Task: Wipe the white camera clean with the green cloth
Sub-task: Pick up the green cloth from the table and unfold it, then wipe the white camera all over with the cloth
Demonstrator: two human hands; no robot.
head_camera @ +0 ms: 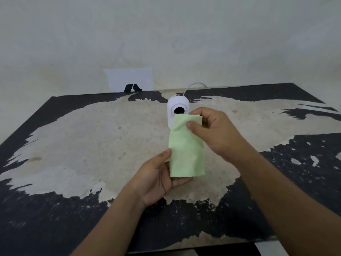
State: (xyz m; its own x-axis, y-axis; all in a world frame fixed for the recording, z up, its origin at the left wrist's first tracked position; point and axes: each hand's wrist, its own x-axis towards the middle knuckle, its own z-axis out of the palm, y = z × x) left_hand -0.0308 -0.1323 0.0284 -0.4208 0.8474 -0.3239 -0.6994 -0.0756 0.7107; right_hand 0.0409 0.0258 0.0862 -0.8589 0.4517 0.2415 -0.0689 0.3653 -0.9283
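The white camera point(177, 106) stands upright near the back middle of the table, its round black lens facing me and a white cable rising behind it. A light green cloth point(184, 150) hangs in front of it, hiding the camera's lower body. My right hand point(214, 132) pinches the cloth's top right corner between thumb and fingers, just right of the camera. My left hand point(158, 178) holds the cloth's lower left edge, with the thumb on the front and the fingers under it.
The table point(92, 141) has a worn black top with a large pale patch. A white sheet of paper point(129, 78) leans against the wall at the back, with a small black stand point(132, 88) in front of it.
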